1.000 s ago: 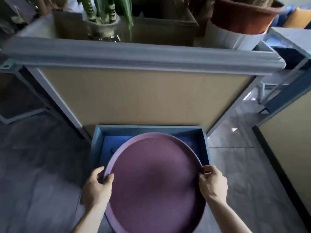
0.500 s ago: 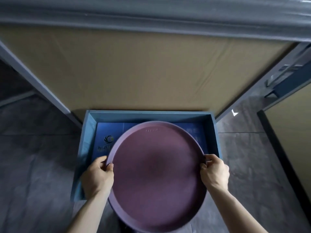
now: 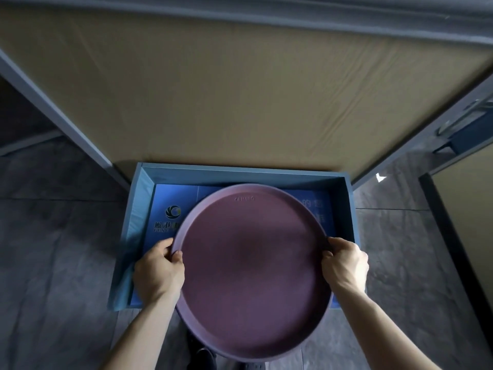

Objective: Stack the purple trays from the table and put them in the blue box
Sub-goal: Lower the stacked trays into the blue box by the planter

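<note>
A round purple tray [image 3: 250, 265] with a raised rim is held level above the blue box [image 3: 240, 174], which stands open on the floor. My left hand [image 3: 160, 271] grips the tray's left rim and my right hand [image 3: 345, 264] grips its right rim. The tray's near part hangs past the box's front edge. Whether more trays are stacked under the top one is hidden. The box floor shows a blue printed sheet [image 3: 170, 209] with a logo.
A tan fabric partition panel [image 3: 240, 89] with a grey frame rises right behind the box. A second tan panel [image 3: 469, 209] stands to the right. Dark grey floor tiles [image 3: 53, 249] lie on both sides of the box.
My view has tilted down and come closer to the box; the plants on top of the partition have left the view. The tray has gone forward over the box, both hands still on its rim.
</note>
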The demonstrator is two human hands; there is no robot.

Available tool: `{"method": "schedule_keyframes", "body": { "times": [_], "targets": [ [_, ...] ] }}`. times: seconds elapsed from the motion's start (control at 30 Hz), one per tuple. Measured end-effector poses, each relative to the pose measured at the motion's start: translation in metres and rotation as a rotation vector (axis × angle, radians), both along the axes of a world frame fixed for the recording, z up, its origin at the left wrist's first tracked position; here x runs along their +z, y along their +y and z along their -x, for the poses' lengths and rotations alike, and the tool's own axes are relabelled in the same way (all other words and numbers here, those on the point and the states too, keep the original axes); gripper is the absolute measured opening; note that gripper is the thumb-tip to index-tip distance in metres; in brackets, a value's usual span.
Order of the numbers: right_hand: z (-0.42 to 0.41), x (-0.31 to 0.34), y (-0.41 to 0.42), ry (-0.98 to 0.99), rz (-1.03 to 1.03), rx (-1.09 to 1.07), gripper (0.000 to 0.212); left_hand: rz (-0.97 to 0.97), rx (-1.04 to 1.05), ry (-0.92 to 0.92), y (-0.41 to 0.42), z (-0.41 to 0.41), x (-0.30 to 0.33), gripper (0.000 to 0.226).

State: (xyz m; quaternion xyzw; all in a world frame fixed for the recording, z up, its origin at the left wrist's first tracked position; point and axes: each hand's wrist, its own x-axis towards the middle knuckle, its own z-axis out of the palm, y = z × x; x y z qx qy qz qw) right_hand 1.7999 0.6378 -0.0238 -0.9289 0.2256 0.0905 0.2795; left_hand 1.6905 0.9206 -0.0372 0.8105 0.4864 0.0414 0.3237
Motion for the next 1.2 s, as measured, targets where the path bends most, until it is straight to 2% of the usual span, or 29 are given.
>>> {"method": "schedule_keyframes", "body": {
  "times": [0.53,1.2],
  "targets": [
    [-0.006,-0.009,0.008,0.017,0.046,-0.003,0.045,-0.034,0.012,0.029,0.008,-0.005,-0.002,0.033],
    [-0.012,-0.012,0.012,0.013,0.305,0.258,0.024,-0.045,-0.008,0.008,0.012,-0.002,-0.007,0.035]
  ]
}}
